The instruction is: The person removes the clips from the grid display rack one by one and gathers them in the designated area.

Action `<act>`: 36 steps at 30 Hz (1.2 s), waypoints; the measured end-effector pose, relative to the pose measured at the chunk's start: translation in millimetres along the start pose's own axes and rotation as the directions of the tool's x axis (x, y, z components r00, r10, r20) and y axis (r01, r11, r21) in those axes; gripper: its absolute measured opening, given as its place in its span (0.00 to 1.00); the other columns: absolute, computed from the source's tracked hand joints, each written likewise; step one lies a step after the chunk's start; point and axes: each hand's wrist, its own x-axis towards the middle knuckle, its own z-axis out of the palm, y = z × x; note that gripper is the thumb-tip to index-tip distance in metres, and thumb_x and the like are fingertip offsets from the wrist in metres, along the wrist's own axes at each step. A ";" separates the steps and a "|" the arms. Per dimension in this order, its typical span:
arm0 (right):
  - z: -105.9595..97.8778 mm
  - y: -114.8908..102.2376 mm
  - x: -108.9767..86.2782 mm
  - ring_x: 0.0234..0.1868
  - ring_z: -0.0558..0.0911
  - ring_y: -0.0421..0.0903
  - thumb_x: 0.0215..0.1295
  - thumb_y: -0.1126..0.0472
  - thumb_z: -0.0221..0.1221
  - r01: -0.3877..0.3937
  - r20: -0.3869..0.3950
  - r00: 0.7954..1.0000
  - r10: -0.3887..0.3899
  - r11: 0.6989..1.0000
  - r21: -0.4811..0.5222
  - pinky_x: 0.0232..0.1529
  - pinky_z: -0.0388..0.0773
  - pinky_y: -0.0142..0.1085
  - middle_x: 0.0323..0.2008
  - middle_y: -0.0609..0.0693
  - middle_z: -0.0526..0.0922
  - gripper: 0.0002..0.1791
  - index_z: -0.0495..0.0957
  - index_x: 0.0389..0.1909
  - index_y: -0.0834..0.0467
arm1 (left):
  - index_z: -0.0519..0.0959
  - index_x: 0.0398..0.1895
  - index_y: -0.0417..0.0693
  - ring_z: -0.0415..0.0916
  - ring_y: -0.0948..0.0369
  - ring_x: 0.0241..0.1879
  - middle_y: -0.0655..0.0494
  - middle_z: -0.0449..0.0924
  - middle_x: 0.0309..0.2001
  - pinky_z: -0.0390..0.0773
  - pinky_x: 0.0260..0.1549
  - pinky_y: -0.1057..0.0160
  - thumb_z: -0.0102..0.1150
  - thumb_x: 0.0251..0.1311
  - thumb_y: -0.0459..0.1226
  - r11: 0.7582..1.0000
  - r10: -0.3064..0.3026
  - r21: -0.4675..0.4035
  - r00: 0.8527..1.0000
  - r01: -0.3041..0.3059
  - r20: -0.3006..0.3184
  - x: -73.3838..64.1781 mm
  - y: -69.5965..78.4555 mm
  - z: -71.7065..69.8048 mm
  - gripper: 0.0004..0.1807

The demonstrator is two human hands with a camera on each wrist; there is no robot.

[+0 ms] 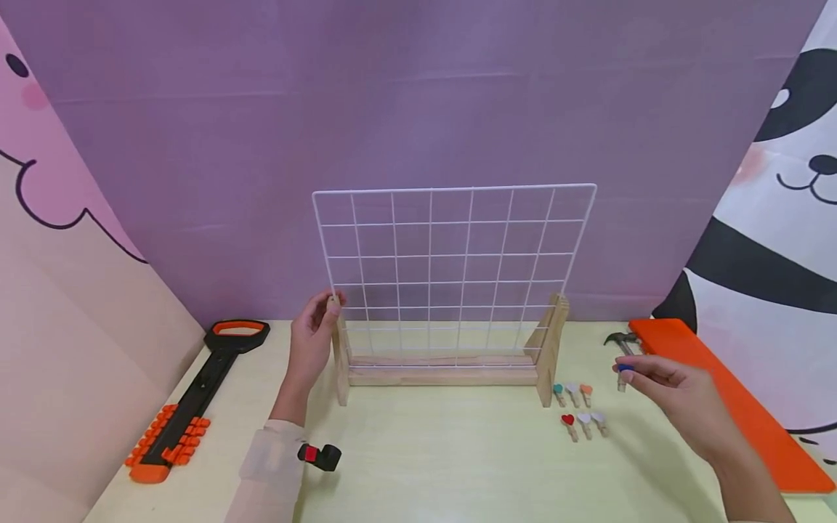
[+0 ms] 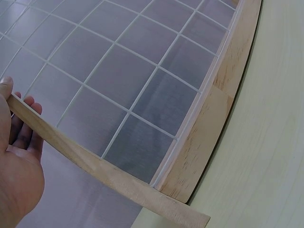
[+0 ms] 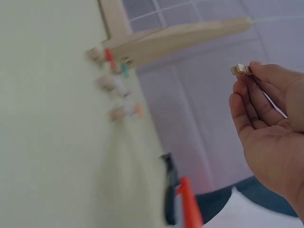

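A white wire grid (image 1: 451, 254) stands upright in a wooden stand (image 1: 445, 376). My left hand (image 1: 312, 341) grips the top of the stand's left post (image 2: 95, 166), thumb on the near side and fingers behind. Over the right side of the table, my right hand (image 1: 680, 399) pinches a small wooden clothespin (image 1: 622, 383) with a blue top between thumb and fingers. Its wooden end (image 3: 240, 70) sticks out past the fingertips in the right wrist view. Several heart-topped clothespins lie in two rows by the stand's right foot, among them a red one (image 1: 568, 421) and a teal one (image 1: 559, 392).
At the left lies a black and orange tool (image 1: 208, 385) with orange pieces along its sides. A claw hammer (image 1: 624, 341) lies behind my right hand, beside a long orange board (image 1: 726, 392) on the right edge. A purple backdrop (image 1: 418, 94) hangs behind the table.
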 end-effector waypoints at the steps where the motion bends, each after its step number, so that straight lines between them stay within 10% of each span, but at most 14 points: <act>1: 0.7 5.4 -1.9 0.46 0.84 0.25 0.75 0.52 0.60 -0.021 0.008 1.000 0.021 1.000 -0.008 0.45 0.80 0.20 0.46 0.30 0.89 0.21 0.80 0.62 0.59 | 0.75 0.66 0.41 0.77 0.66 0.59 0.35 0.78 0.60 0.73 0.62 0.77 0.55 0.76 0.40 1.000 -0.002 0.005 1.000 0.002 -0.003 0.0 0.0 -0.1 0.20; 12: 3.8 43.5 -4.8 0.48 0.80 0.24 0.74 0.43 0.59 -0.194 0.083 0.977 0.198 0.979 -0.054 0.46 0.79 0.26 0.53 0.38 0.89 0.29 0.78 0.66 0.59 | 0.75 0.65 0.40 0.76 0.65 0.59 0.35 0.78 0.60 0.72 0.62 0.77 0.54 0.77 0.39 1.000 0.011 0.004 1.000 -0.011 -0.001 -0.7 -1.1 0.5 0.19; 20: 7.9 56.2 -3.7 0.48 0.79 0.25 0.72 0.44 0.62 -0.235 0.138 0.960 0.245 0.969 -0.082 0.47 0.79 0.28 0.53 0.38 0.88 0.28 0.80 0.65 0.56 | 0.75 0.66 0.41 0.77 0.66 0.60 0.60 0.81 0.54 0.72 0.64 0.76 0.54 0.77 0.40 1.000 0.023 0.003 1.000 -0.023 0.000 -1.6 -0.1 -0.3 0.20; 26: 12.7 76.2 -3.5 0.46 0.80 0.26 0.72 0.50 0.64 -0.214 0.146 0.964 0.224 0.974 -0.076 0.46 0.81 0.26 0.53 0.43 0.89 0.25 0.80 0.63 0.59 | 0.75 0.66 0.42 0.77 0.66 0.60 0.39 0.78 0.60 0.72 0.63 0.77 0.54 0.77 0.41 1.000 0.015 0.009 1.000 -0.015 0.001 -2.3 -1.3 -0.4 0.20; 36: 19.4 78.2 -6.3 0.43 0.79 0.29 0.67 0.53 0.68 -0.164 0.115 0.976 0.185 0.971 -0.173 0.43 0.82 0.26 0.56 0.54 0.87 0.23 0.83 0.60 0.56 | 0.75 0.65 0.42 0.76 0.66 0.59 0.41 0.79 0.60 0.72 0.63 0.77 0.54 0.77 0.41 1.000 0.009 0.025 1.000 -0.009 -0.002 -1.4 -1.9 -0.2 0.20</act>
